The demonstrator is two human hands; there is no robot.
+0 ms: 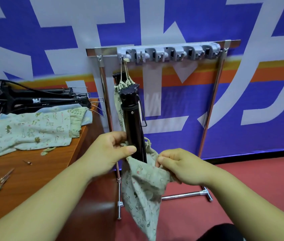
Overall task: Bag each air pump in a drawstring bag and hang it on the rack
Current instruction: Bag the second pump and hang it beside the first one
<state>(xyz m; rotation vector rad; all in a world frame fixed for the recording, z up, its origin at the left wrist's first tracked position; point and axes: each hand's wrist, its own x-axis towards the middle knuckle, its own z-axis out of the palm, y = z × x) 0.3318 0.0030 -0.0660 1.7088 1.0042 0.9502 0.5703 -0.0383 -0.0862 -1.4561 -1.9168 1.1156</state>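
Head view: at centre the air pump [132, 119] stands upright, its lower end inside the mouth of the drawstring bag [141, 192], which sags toward 6 o'clock. The left hand [109, 152] has its grip clamped on the bag's rim at 9 o'clock of the pump. The right hand [177, 164] has its grip pinched on the rim at 3 o'clock. Toward 12 o'clock a bagged pump [119, 94] hangs from the rack [169, 51]. At 9 o'clock, more pumps [42, 100] and spare bags [24, 133] lie on the worktop [33, 171].
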